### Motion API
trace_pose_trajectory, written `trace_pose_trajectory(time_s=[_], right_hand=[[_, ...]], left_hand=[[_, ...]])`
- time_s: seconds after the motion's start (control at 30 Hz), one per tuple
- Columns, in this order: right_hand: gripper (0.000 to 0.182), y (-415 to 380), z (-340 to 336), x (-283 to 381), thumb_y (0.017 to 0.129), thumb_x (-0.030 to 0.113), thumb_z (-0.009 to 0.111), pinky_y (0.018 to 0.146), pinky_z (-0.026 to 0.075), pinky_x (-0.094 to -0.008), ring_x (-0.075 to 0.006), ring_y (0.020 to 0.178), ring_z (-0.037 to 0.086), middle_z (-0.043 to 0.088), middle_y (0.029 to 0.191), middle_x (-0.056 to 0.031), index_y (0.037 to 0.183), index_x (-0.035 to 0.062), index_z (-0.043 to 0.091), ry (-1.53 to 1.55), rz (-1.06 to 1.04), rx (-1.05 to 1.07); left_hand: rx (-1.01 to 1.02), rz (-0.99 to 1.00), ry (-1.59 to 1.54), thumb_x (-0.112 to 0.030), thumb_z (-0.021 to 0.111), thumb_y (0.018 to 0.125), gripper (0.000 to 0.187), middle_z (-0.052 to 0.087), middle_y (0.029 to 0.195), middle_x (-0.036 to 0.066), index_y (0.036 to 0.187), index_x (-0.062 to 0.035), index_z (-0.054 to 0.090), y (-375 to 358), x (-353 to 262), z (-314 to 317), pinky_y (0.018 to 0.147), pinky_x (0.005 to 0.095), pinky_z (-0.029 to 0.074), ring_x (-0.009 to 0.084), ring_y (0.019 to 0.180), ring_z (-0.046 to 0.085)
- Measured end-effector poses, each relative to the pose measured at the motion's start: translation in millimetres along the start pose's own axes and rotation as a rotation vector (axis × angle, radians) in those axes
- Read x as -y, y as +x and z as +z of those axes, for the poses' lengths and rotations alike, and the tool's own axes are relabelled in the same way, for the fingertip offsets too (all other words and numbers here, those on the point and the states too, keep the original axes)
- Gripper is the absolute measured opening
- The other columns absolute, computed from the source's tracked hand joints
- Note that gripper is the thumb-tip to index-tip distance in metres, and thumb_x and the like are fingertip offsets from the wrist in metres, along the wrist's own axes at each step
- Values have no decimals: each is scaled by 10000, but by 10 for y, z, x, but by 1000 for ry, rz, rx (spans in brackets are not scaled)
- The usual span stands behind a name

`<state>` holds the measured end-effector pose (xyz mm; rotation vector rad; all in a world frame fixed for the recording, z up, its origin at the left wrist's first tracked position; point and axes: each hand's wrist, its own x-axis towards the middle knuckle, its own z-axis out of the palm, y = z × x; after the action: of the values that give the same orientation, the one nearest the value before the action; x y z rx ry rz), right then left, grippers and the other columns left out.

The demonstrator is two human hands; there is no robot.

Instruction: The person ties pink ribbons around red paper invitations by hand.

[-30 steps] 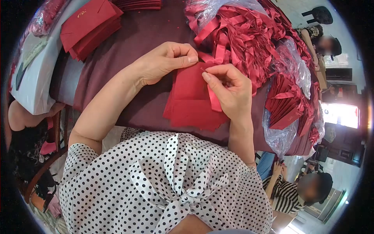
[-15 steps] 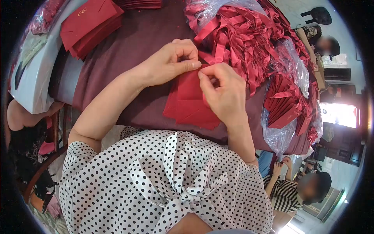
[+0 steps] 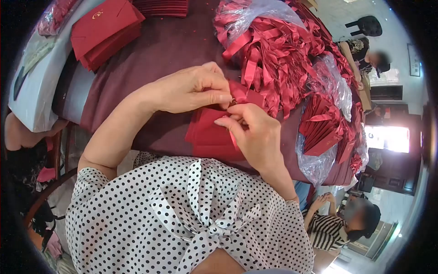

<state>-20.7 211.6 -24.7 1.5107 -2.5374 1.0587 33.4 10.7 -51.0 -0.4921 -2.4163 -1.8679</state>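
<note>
My left hand is closed, thumb and forefinger pinching a red ribbon over a small stack of flat red paper bags. Just below and to the right, my right hand has its fingers curled in a pinch, close to the left fingertips. It seems to grip the same ribbon, though its fingers partly hide the hold. A tiny gold-coloured spot shows between the two hands. The bags lie on the dark red tablecloth near the table's front edge.
A big heap of red ribbons in clear plastic lies beyond my hands. Bundled red bags with ribbons sit right. More red bags are stacked back left. Two people are at the right; another person's arm shows at the left.
Both hands have come lower, nearer to my body. My right hand has turned, its thumb now extending left below the forefinger. A red flap and ribbon now show beyond the fingertips.
</note>
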Motion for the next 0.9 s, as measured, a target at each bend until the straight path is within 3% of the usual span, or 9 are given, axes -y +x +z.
trace_pose_trajectory(time_s=[0.13, 0.23, 0.33, 0.47, 0.63, 0.7, 0.73, 0.83, 0.9], right_hand=[[253, -67, 44, 49, 708, 182, 801, 515, 501, -314, -208, 598, 605, 582, 784, -60, 838, 47, 631, -123, -105, -29], [245, -95, 34, 87, 725, 183, 779, 547, 493, -349, -258, 652, 606, 577, 804, -67, 852, 54, 615, -106, -106, 100], [228, -118, -18, 101, 816, 233, 688, 579, 499, -342, -244, 695, 602, 531, 836, -81, 902, 62, 563, -121, -177, 162], [244, -147, -5, 87, 810, 238, 696, 591, 495, -350, -254, 701, 599, 546, 828, -85, 898, 56, 558, -67, -200, 160], [269, -127, -267, 166, 767, 235, 738, 595, 477, -362, -271, 710, 592, 557, 784, -92, 845, 58, 550, -19, -116, 304], [274, -209, -279, 173, 745, 226, 756, 585, 469, -364, -267, 673, 581, 546, 723, -82, 807, 63, 544, 34, -140, 271], [280, -224, -293, 191, 737, 225, 761, 581, 468, -366, -263, 660, 577, 544, 712, -77, 794, 65, 539, 0, -195, 211], [298, -231, -309, 163, 710, 225, 781, 580, 465, -365, -253, 650, 569, 532, 686, -69, 775, 73, 534, -34, -232, 152], [311, -234, -322, 132, 696, 232, 797, 597, 475, -351, -249, 679, 578, 550, 716, -82, 802, 70, 553, -3, -201, 126]], left_hand=[[273, 69, 157, -142, 641, 843, 123, 560, 940, 62, 870, -22, 648, 18, 45, -51, 904, 345, 364, 240, 982, 455], [369, 78, 224, -126, 644, 827, 123, 545, 975, 64, 857, -6, 640, 30, 62, -52, 894, 353, 369, 248, 986, 458], [418, 128, 77, -118, 645, 818, 99, 554, 950, 42, 834, -21, 650, 47, 84, -48, 869, 322, 379, 220, 986, 450], [466, 147, 80, -106, 641, 815, 88, 543, 932, 47, 803, -19, 643, 54, 43, -24, 873, 333, 381, 228, 993, 453], [189, 405, 493, -84, 671, 736, 107, 518, 913, 68, 731, -24, 582, 176, -104, -129, 874, 378, 383, 286, 966, 460], [-92, 466, 685, -83, 665, 744, 91, 515, 854, 55, 742, -44, 583, 222, -22, -416, 849, 365, 385, 271, 917, 467], [-233, 333, 681, -87, 670, 749, 75, 525, 835, 54, 769, -52, 606, 226, -19, -471, 833, 363, 389, 263, 900, 481], [-260, 267, 676, -50, 653, 773, 44, 549, 823, 74, 814, -46, 638, 260, 220, -265, 774, 371, 427, 275, 845, 525], [-437, 186, 547, -108, 655, 823, 165, 591, 806, 123, 941, -8, 596, 297, 323, -4, 657, 359, 470, 296, 749, 585]])
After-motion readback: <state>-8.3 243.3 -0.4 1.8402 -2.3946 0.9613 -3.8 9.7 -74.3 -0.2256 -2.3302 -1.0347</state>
